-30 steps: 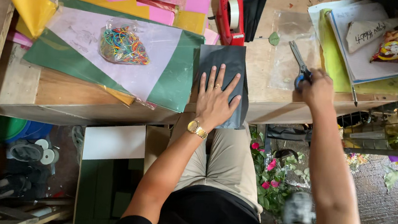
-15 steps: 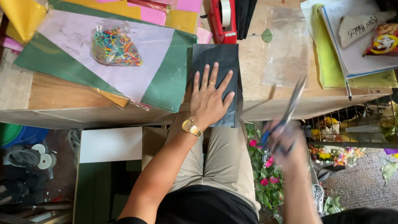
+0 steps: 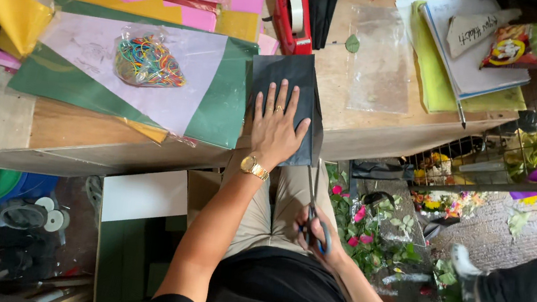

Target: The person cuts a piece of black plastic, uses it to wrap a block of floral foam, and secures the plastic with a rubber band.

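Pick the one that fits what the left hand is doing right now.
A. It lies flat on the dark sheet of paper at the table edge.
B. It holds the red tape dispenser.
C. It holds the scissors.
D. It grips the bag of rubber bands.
A: the left hand is spread flat, palm down, on the dark sheet of paper, while the scissors are in the right hand below the table edge.
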